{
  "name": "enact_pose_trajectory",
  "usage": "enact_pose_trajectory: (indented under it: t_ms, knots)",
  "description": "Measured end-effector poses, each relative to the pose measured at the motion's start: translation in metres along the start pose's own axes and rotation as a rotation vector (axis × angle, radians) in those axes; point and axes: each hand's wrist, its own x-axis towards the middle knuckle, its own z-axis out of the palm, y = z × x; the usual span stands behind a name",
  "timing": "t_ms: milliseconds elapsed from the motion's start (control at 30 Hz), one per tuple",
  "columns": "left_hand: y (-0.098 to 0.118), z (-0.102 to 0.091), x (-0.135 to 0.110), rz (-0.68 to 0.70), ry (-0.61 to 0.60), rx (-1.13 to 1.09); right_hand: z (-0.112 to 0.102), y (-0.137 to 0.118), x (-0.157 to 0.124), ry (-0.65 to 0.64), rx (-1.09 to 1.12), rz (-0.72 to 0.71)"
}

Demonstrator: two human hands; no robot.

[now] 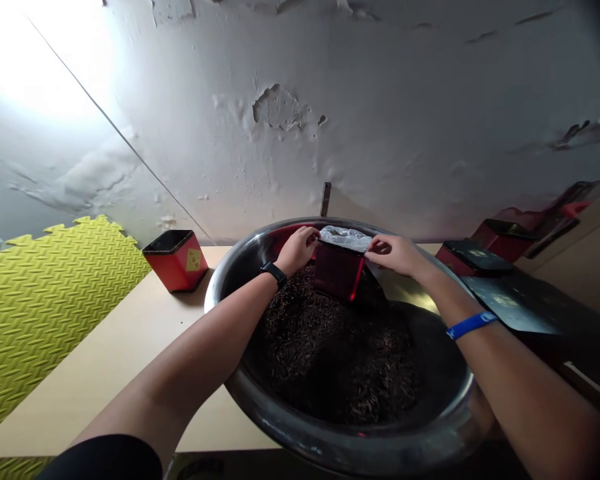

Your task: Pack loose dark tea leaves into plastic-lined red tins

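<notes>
Peeling wall (380,120) beyond the grip, pale tabletop (115,350) below it, yellow mat (65,300) and bright glare (35,47) to its left

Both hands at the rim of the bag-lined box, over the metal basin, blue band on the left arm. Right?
One fix: the blue band is on the right arm, as the head view shows. The rest stands: left hand and right hand at the rim of the bag-lined box, over the metal basin.

left arm: black sleeve (103,459), black wristband (274,273) | right arm: blue wristband (471,325)
</notes>
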Motion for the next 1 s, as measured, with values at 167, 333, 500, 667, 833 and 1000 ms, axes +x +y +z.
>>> enact_pose_trajectory:
  t_ms: [167,333,500,667,833,1000]
  knots:
    - [0.003,-0.004,0.003,0.125,-0.127,-0.014,0.000,-0.010,-0.005,-0.040,-0.061,0.045]
    - [0.006,-0.001,0.001,0.136,-0.189,-0.022,0.009,-0.008,-0.003,-0.079,0.088,0.160]
    - [0.007,0.003,0.002,0.072,-0.164,-0.084,0.011,-0.005,-0.001,-0.074,0.483,0.292]
    - [0.001,0.002,0.008,0.000,-0.188,-0.196,0.007,-0.005,0.000,0.004,0.756,0.445]
    - [-0.004,-0.004,0.008,0.022,-0.211,-0.187,0.000,0.001,-0.001,-0.149,0.783,0.398]
    - [0.008,-0.009,0.002,0.055,-0.216,-0.077,-0.007,0.007,-0.003,-0.312,0.738,0.298]
